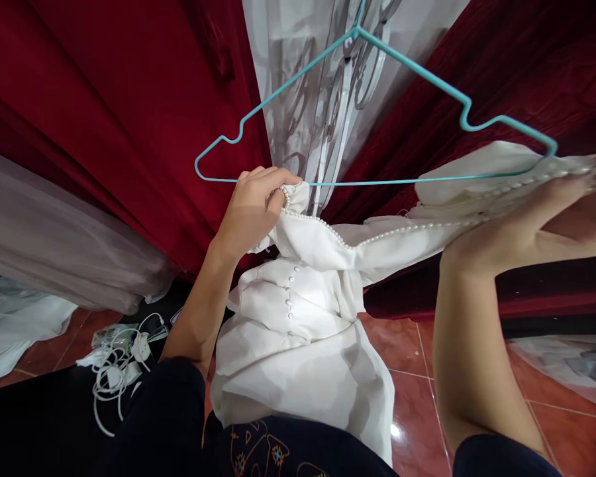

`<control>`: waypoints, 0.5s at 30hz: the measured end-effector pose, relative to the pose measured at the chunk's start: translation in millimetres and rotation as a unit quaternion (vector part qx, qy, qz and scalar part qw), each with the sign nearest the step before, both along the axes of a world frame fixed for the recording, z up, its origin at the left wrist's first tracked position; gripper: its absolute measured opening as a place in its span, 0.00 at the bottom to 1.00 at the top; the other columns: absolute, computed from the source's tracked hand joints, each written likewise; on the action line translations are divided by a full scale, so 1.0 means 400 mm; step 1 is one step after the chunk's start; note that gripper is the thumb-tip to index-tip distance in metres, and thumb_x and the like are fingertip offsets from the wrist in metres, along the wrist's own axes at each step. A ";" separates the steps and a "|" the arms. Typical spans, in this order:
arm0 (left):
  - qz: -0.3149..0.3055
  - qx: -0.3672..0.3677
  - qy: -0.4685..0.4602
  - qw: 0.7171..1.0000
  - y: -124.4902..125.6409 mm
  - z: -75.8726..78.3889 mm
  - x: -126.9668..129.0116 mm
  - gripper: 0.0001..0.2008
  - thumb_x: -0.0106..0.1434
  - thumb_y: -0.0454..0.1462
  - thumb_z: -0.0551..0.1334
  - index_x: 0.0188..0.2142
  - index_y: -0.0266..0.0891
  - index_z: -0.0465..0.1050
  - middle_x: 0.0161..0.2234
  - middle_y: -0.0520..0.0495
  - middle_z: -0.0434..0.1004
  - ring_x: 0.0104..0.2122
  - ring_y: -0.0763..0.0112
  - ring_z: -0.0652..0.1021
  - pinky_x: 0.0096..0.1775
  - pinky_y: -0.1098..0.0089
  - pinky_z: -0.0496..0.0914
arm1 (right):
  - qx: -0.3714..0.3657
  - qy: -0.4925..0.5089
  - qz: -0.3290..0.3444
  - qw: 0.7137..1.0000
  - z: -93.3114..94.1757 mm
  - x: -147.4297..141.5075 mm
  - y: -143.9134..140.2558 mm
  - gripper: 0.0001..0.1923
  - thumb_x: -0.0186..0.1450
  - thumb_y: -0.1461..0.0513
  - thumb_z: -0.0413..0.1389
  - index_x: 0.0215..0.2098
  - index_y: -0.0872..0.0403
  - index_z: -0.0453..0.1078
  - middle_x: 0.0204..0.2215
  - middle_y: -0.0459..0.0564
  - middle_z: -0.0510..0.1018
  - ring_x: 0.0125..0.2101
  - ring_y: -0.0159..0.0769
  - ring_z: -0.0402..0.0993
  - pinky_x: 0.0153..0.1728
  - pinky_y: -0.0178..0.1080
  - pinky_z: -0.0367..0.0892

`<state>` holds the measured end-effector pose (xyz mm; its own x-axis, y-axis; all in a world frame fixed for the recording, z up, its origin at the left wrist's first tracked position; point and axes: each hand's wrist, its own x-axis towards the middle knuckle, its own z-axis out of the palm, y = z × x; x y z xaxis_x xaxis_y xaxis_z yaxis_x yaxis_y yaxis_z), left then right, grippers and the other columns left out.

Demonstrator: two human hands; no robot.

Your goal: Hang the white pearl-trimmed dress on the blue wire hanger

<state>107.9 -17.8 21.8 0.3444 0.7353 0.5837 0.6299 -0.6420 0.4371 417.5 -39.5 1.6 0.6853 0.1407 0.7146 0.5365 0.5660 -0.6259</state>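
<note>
A white dress with small buttons and a pearl-trimmed neckline hangs down in front of me. My left hand is closed on the pearl edge at one shoulder, close to the hanger's lower bar. At the right, my right hand grips the other side of the neckline, stretching the pearl trim sideways; its fingertips run out of view. A turquoise hanger hangs by its hook, which leaves the top of the picture. Its right end lies against the white fabric, while the left end is bare.
Dark red curtains flank a white ornate metal grille behind the hanger. White cables lie tangled on a black surface at the lower left. Pale sheer fabric hangs at the left, over red floor tiles.
</note>
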 end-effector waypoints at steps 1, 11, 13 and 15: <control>0.000 0.001 -0.001 1.000 0.001 -0.002 0.003 0.18 0.69 0.24 0.57 0.46 0.43 0.81 0.42 0.51 0.85 0.45 0.58 0.82 0.55 0.54 0.71 | 0.046 -0.079 0.004 0.996 0.001 -0.018 -0.014 0.10 0.71 0.45 0.64 0.44 0.35 0.85 0.41 0.44 0.82 0.48 0.40 0.77 0.56 0.55 0.68; -0.054 0.008 -0.024 0.998 0.045 -0.042 0.000 0.16 0.75 0.29 0.57 0.51 0.46 0.83 0.47 0.49 0.86 0.48 0.56 0.82 0.56 0.48 0.71 | -0.074 -0.322 0.241 0.913 -0.035 -0.137 0.014 0.19 0.77 0.63 0.53 0.62 0.44 0.78 0.49 0.48 0.86 0.50 0.39 0.84 0.52 0.49 0.80; -0.068 0.012 -0.016 0.997 0.053 -0.049 -0.007 0.17 0.75 0.31 0.58 0.54 0.45 0.83 0.47 0.49 0.86 0.48 0.57 0.81 0.57 0.49 0.71 | -0.067 -0.260 0.253 0.929 -0.081 -0.158 0.040 0.17 0.78 0.61 0.53 0.59 0.45 0.79 0.44 0.47 0.86 0.45 0.37 0.84 0.48 0.46 0.80; -0.083 0.011 -0.010 0.996 0.057 -0.052 -0.012 0.18 0.73 0.32 0.58 0.56 0.43 0.83 0.48 0.48 0.86 0.49 0.58 0.81 0.58 0.52 0.70 | -0.043 -0.218 0.237 0.946 -0.116 -0.174 0.056 0.15 0.78 0.60 0.53 0.55 0.46 0.80 0.42 0.47 0.85 0.44 0.37 0.83 0.49 0.46 0.79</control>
<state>103.0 4.9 1.1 0.4481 0.6565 0.6068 0.5064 -0.7458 0.4329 348.0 -17.1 -44.7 0.1741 0.4287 0.8865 0.4535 0.7642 -0.4586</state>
